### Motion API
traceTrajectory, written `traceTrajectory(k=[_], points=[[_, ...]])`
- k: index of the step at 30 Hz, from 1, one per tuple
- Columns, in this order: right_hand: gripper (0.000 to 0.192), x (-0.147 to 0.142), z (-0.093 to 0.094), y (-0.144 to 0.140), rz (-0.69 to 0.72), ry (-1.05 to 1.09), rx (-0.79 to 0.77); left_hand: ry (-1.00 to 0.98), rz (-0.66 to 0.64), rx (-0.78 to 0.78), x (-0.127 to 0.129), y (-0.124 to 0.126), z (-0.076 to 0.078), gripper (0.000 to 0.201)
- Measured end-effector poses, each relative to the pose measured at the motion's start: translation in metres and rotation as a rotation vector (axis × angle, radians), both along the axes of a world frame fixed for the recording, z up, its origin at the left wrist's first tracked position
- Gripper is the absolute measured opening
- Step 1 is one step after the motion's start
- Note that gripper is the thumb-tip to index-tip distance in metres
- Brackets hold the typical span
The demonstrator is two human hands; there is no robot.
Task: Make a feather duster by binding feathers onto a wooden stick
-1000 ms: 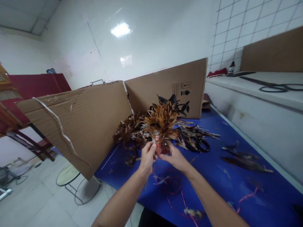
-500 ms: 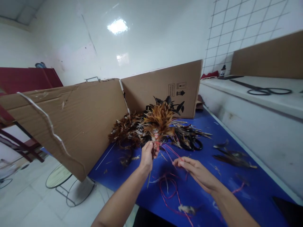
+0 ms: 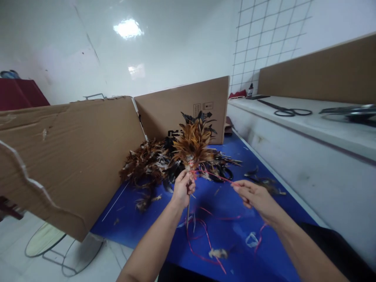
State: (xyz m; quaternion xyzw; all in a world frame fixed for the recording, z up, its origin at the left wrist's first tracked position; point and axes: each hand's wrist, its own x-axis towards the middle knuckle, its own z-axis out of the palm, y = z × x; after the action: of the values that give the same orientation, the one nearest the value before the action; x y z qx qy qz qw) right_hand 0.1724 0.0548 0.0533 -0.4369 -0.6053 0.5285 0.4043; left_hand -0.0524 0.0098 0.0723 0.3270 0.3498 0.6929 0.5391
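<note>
left hand (image 3: 182,189) gripped shut around the stem of the feather bundle (image 3: 192,145), upright above the blue table (image 3: 264,250). right hand (image 3: 255,196) pinched the red string (image 3: 216,177), taut from the bundle's base. loose feathers (image 3: 147,164) lay piled behind, against the cardboard walls (image 3: 73,152); more string lay slack below.

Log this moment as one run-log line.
left hand: grips feather bundle upright | right hand: pulls red string taut | loose feathers on blue table
</note>
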Motion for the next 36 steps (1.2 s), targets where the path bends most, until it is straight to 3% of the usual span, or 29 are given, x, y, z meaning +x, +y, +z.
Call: traceTrajectory(k=[5, 7, 10, 14, 17, 20, 24, 32, 36], points=[[0.039, 0.026, 0.014, 0.008, -0.21, -0.309, 0.443, -0.039, -0.037, 0.013, 0.001, 0.007, 0.002, 0.029], [0.036, 0.039, 0.017, -0.001, -0.289, -0.387, 0.516, -0.052, -0.047, 0.025, -0.001, 0.01, 0.0, 0.029], [0.029, 0.062, 0.014, -0.023, -0.355, -0.503, 0.517, -0.069, -0.043, 0.028, -0.007, 0.012, -0.003, 0.03], [0.025, 0.09, -0.014, -0.053, -0.307, -0.789, 0.493, -0.068, -0.039, 0.016, -0.016, 0.011, -0.005, 0.028], [0.026, 0.099, -0.036, -0.071, -0.329, -0.975, 0.533, -0.048, -0.01, 0.036, -0.025, 0.007, -0.002, 0.024], [0.03, 0.101, -0.045, -0.089, -0.441, -1.111, 0.615, -0.015, 0.045, 0.066, -0.033, 0.004, 0.002, 0.022], [0.031, 0.115, -0.045, -0.117, -0.661, -1.281, 0.565, 0.015, 0.095, 0.077, -0.04, 0.003, 0.005, 0.023], [0.032, 0.155, -0.025, -0.165, -0.876, -1.423, 0.45, 0.038, 0.114, 0.091, -0.047, 0.005, 0.003, 0.023], [0.033, 0.163, -0.009, -0.172, -0.935, -1.479, 0.552, 0.05, 0.085, 0.077, -0.046, 0.004, 0.002, 0.023]])
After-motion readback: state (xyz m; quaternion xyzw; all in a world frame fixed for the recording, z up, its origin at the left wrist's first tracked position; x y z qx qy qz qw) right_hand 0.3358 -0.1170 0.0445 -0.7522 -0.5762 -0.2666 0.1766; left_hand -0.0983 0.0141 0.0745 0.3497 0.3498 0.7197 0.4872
